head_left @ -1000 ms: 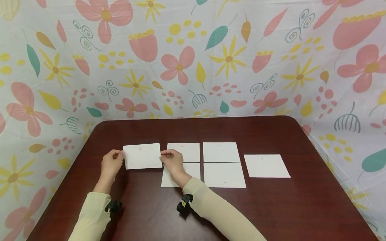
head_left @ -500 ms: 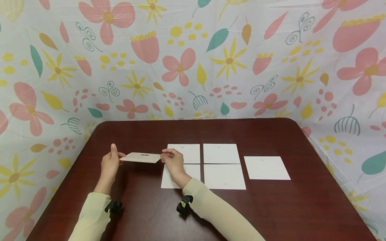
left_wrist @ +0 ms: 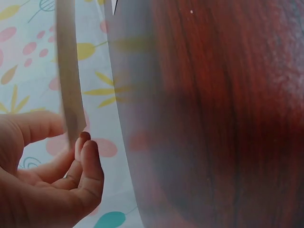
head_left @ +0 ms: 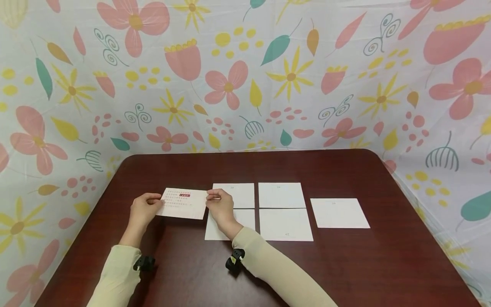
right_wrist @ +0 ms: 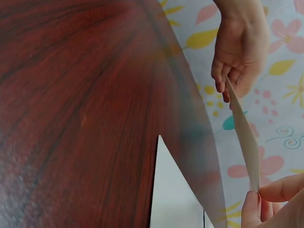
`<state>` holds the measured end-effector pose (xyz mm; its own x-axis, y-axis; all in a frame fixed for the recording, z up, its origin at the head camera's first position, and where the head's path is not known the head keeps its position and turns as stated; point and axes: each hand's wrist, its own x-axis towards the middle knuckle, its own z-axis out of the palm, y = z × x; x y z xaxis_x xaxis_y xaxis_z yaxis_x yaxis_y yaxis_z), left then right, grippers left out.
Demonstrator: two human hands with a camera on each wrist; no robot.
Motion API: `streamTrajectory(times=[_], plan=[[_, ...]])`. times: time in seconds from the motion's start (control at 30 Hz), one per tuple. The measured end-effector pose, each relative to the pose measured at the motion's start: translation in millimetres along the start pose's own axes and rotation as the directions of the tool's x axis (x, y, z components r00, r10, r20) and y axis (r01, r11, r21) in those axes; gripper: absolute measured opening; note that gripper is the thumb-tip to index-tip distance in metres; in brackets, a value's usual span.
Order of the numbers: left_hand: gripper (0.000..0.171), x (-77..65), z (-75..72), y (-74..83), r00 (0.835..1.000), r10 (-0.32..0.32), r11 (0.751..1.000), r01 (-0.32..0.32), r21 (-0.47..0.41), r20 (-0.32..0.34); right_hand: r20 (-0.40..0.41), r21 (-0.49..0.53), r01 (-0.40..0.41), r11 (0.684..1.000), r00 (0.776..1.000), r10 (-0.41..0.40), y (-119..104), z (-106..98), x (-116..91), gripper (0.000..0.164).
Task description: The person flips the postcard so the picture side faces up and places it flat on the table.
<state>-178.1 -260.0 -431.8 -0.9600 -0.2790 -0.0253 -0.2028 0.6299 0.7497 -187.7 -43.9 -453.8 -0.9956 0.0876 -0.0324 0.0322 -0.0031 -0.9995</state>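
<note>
A white card (head_left: pixel 184 209) with rows of small print and a dark red block is held up over the left part of the table. My left hand (head_left: pixel 143 209) pinches its left edge between thumb and fingers. At the opposite edge, my right hand (head_left: pixel 221 207) pinches the card near its upper right corner. Seen edge-on in the left wrist view, the card (left_wrist: pixel 71 71) runs up from the fingers of the left hand (left_wrist: pixel 52 166). In the right wrist view the card (right_wrist: pixel 246 137) spans both hands, its near end between the right hand's thumb and finger (right_wrist: pixel 285 187).
Several white cards lie on the dark red wooden table (head_left: pixel 199 277). They form a two-by-two block, including an upper right card (head_left: pixel 281 195), partly covered by my right hand and forearm. One separate card (head_left: pixel 339 213) lies farther right. A flowered cloth (head_left: pixel 245 76) hangs behind the table.
The held card has been flipped over between the hands: a mostly blank face showed first, then nearly edge-on, now the printed face. The left hand's grip shifted; the cards on the table stayed put.
</note>
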Motion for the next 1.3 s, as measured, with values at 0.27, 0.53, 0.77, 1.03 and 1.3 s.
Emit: streamTrajectory(times=[0.27, 0.53, 0.77, 1.03, 1.3], plan=[[0.040, 3.3, 0.8, -2.8, 0.994, 0.011, 0.997, -0.019, 0.081, 0.109, -0.038, -0.058, -0.010, 0.998, 0.999, 0.008, 4, 1, 2, 0.024], [0.040, 13.0, 3.3, -7.5, 0.995, 0.031, 0.984, -0.047, 0.170, 0.098, 0.026, -0.109, -0.017, 0.994, 0.999, 0.019, 8, 8, 5, 0.036], [0.048, 17.1, 6.9, -8.0, 0.990, 0.020, 0.967, -0.054, 0.251, 0.137, 0.113, -0.300, 0.049, 0.953, 0.993, -0.015, 12, 11, 9, 0.045], [0.053, 20.1, 11.6, -8.6, 0.986, -0.009, 0.954, -0.041, 0.296, 0.168, 0.180, -0.449, 0.130, 0.884, 0.982, -0.053, 12, 13, 10, 0.048], [0.050, 22.2, 16.4, -11.0, 0.987, -0.011, 0.951, -0.040, 0.307, 0.161, 0.210, -0.487, 0.176, 0.855, 0.974, -0.081, 16, 17, 12, 0.047]])
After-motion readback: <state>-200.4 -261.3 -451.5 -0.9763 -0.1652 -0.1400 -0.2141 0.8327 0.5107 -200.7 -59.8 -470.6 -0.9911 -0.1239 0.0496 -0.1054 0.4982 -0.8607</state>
